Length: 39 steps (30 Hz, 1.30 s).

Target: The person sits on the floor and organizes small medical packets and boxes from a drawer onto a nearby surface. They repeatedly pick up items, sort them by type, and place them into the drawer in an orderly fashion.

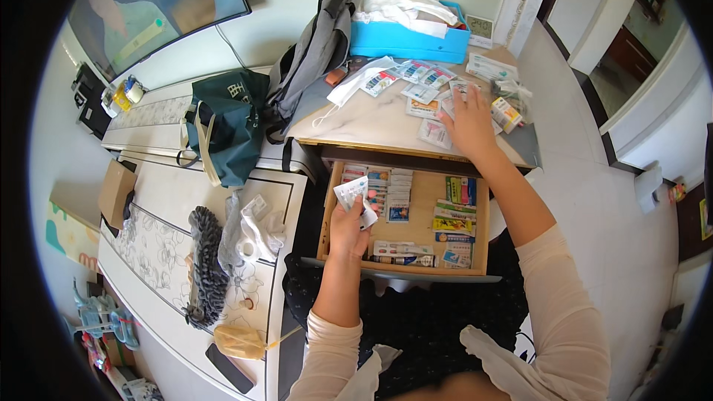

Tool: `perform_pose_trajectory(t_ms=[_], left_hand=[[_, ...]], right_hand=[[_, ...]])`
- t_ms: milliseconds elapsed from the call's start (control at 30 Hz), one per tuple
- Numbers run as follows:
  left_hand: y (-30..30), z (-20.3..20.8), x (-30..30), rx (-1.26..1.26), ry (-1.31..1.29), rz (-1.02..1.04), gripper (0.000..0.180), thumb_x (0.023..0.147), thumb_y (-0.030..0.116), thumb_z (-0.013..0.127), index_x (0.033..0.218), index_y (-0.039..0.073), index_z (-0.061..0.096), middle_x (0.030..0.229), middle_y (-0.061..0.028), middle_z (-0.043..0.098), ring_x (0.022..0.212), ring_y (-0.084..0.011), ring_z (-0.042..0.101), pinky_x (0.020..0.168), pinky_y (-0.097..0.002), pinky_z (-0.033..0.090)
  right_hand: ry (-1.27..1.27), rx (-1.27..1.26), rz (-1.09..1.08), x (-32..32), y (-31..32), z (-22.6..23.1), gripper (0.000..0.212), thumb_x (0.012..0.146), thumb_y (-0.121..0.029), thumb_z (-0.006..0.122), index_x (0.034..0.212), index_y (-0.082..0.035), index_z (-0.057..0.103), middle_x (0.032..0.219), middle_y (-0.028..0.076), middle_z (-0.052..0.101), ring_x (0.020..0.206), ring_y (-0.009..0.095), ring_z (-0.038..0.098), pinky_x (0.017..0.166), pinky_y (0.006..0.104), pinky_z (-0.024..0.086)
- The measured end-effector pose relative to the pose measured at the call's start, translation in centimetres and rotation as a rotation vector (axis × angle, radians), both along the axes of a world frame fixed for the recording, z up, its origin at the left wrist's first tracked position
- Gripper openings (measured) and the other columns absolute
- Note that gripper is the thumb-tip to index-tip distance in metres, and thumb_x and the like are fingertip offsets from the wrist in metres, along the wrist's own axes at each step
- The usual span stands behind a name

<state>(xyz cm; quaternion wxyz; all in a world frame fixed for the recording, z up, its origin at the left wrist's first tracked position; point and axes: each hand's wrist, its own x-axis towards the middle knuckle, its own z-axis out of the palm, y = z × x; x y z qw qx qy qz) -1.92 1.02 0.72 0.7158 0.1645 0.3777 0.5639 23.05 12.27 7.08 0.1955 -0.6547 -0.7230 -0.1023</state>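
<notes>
My left hand (347, 232) is closed around a small white sachet (352, 191) and holds it above the drawer's left side. My right hand (468, 125) reaches over the cabinet top, fingers stretched out across loose packets; its fingertips lie by a white packet (463, 87). Beside it are an orange-and-white packet (422, 108), a pale packet (434, 134) and several blue-and-white sachets (437, 76). Below, the pulled-out wooden drawer (425, 229) holds rows of blue-and-white sachets (398, 197), yellow-green packets (454, 215) and a dark tube (416, 261).
A blue box (408, 41) with white cloth stands at the back, beside a grey backpack (316, 44) and a green bag (232, 122). A white mask (356, 83) lies on top, and a yellow-and-white box (506, 114) sits at the right. Socks (260, 230) and a phone (229, 368) lie left.
</notes>
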Motion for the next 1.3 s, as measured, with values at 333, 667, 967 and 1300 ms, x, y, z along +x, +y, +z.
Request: perform_pose_trajectory(t_ms=[333,667,967,1300], left_hand=[[0.1,-0.1,0.3,0.019,-0.020,0.034,0.024,0.095,0.009,0.042,0.119,0.008,0.044,0.094,-0.0087,0.060,0.071,-0.0151,0.056,0.062,-0.0283,0.048],[-0.1,-0.3,0.2,0.035,-0.024,0.017,0.025,0.095,0.009,0.041,0.120,0.006,0.044,0.098,-0.0097,0.060,0.073,-0.0165,0.057,0.065,-0.0281,0.049],[-0.1,-0.3,0.2,0.048,-0.005,0.004,0.024,0.095,0.010,0.041,0.119,0.007,0.044,0.098,-0.0101,0.060,0.075,-0.0172,0.058,0.067,-0.0291,0.051],[0.1,-0.8,0.5,0.058,-0.001,-0.014,0.024,0.095,0.010,0.041,0.119,0.006,0.043,0.098,-0.0098,0.059,0.079,-0.0178,0.059,0.068,-0.0297,0.052]], right_hand=[[0.092,-0.086,0.161,-2.3,1.0,-1.5,0.070,0.091,-0.052,0.036,0.128,0.007,0.040,0.136,0.029,0.034,0.130,0.038,0.029,0.108,0.0471,0.020],[0.027,-0.202,0.173,-2.9,-1.5,-1.6,0.069,0.092,-0.050,0.037,0.129,0.008,0.039,0.136,0.031,0.032,0.130,0.040,0.028,0.107,0.0472,0.022],[0.170,-0.056,0.166,-2.5,-1.0,-0.8,0.067,0.092,-0.047,0.038,0.127,0.010,0.039,0.135,0.029,0.036,0.129,0.037,0.032,0.107,0.0463,0.022],[0.033,-0.012,0.087,-1.0,-2.1,-1.1,0.051,0.088,-0.041,0.049,0.106,0.007,0.056,0.113,0.024,0.054,0.111,0.035,0.049,0.096,0.0450,0.035]])
